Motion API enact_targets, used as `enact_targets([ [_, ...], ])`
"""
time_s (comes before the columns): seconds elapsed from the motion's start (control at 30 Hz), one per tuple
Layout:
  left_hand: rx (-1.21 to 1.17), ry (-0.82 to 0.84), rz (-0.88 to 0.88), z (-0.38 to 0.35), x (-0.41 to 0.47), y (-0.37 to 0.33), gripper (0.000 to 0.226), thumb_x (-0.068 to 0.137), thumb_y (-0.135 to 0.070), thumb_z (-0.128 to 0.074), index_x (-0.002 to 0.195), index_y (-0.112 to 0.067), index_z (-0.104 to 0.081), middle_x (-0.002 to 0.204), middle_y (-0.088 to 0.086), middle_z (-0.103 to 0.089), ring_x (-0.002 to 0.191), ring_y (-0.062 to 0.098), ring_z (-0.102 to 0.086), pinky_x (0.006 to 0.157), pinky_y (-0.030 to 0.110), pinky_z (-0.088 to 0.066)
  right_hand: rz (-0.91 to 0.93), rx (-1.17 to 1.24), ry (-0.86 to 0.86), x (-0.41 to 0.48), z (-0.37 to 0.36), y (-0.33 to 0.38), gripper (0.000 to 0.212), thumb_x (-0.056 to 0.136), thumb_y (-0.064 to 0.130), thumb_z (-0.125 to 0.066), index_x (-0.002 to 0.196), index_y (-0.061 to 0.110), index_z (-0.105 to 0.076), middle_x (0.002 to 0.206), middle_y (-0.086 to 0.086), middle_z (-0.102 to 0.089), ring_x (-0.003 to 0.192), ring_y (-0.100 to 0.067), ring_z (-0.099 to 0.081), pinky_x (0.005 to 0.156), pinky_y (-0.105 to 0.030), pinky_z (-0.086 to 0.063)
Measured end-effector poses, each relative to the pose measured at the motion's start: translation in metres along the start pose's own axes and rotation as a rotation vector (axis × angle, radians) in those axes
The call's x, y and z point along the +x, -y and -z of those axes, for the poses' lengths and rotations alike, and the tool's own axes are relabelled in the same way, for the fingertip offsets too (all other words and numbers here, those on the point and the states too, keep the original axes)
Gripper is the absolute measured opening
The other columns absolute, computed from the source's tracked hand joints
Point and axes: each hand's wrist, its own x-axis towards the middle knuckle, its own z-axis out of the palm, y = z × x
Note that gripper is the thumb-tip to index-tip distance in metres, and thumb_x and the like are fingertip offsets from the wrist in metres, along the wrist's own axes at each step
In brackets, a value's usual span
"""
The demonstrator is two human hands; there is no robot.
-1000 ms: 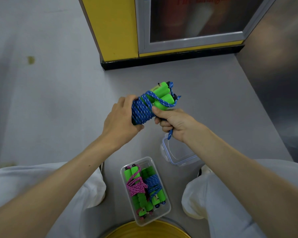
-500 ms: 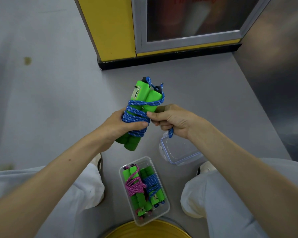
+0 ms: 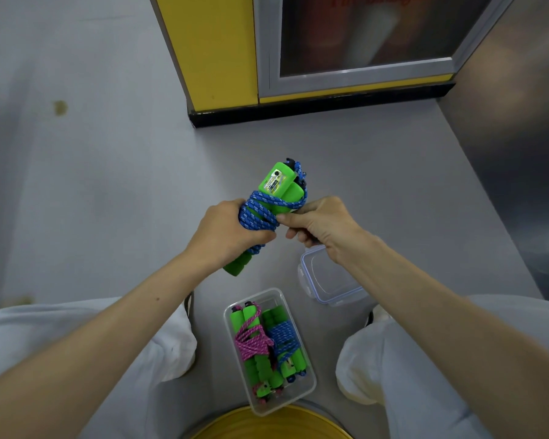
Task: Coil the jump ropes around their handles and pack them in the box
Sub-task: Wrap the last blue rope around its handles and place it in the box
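Blue jump rope point(image 3: 259, 213) coiled on green handles point(image 3: 276, 183); left hand point(image 3: 227, 234) grips, right hand point(image 3: 325, 224) pinches it. Clear box point(image 3: 263, 297) holds coiled pink rope point(image 3: 251, 342), second blue rope point(image 3: 284, 335).

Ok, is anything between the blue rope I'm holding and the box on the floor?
Nothing visible blocks the way. The box stands open, its lid lying apart on the floor. A pink rope and a packed blue rope fill most of it, so room for the held rope looks tight.

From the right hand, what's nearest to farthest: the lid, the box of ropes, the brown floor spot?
1. Lid, just below the right hand.
2. Box, lower, between the knees.
3. Brown floor spot, far upper left.
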Motion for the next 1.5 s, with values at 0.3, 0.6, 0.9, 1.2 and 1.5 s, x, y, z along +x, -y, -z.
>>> enact_targets([
  [0.3, -0.100, -0.041, 0.120, 0.000, 0.005, -0.003, 0.021, 0.072, -0.029, -0.078, 0.078, -0.025, -0.058, 0.074, -0.010, -0.062, 0.068, 0.004, -0.059, 0.058, 0.020, -0.046, 0.169, 0.039, -0.051, 0.000, -0.008, 0.000, 0.013, 0.078, -0.006, -0.069, 0.078, 0.007, -0.064, 0.070, -0.018, -0.068, 0.059, -0.023, -0.067, 0.066, -0.032, -0.060],
  [0.6, -0.232, -0.021, 0.198, 0.003, 0.004, -0.003, 0.024, 0.073, -0.025, -0.079, 0.089, -0.016, -0.064, 0.078, -0.004, -0.064, 0.067, 0.006, -0.060, 0.054, 0.018, -0.042, 0.500, -0.411, -0.033, -0.001, -0.013, 0.000, 0.032, 0.077, 0.003, -0.073, 0.109, 0.006, -0.069, 0.103, -0.007, -0.068, 0.092, -0.017, -0.066, 0.087, -0.027, -0.053],
  [0.9, -0.317, 0.103, 0.231, 0.002, -0.001, -0.009, 0.021, 0.074, -0.022, -0.078, 0.082, -0.024, -0.059, 0.083, -0.003, -0.065, 0.071, 0.009, -0.061, 0.056, 0.021, -0.043, 0.600, -0.468, -0.062, -0.002, -0.009, 0.000, 0.012, 0.083, 0.006, -0.070, 0.094, 0.003, -0.070, 0.073, 0.000, -0.063, 0.052, 0.002, -0.059, 0.063, -0.007, -0.050],
  [1.2, -0.402, 0.111, 0.209, 0.006, -0.002, -0.012, 0.019, 0.073, -0.019, -0.078, 0.084, -0.021, -0.062, 0.080, -0.003, -0.068, 0.066, 0.007, -0.063, 0.050, 0.013, -0.044, 0.645, -0.363, -0.172, -0.002, -0.016, -0.002, 0.012, 0.087, 0.010, -0.065, 0.097, 0.003, -0.061, 0.069, 0.002, -0.061, 0.050, 0.001, -0.058, 0.055, -0.014, -0.052],
  [1.5, -0.468, 0.084, 0.199, 0.004, -0.003, -0.012, 0.018, 0.073, -0.016, -0.079, 0.084, -0.018, -0.065, 0.083, 0.001, -0.070, 0.067, 0.010, -0.066, 0.052, 0.015, -0.049, 0.743, -0.376, -0.238, -0.002, -0.022, 0.000, 0.008, 0.084, 0.007, -0.068, 0.086, 0.007, -0.060, 0.071, 0.003, -0.059, 0.056, -0.001, -0.054, 0.056, -0.008, -0.044],
])
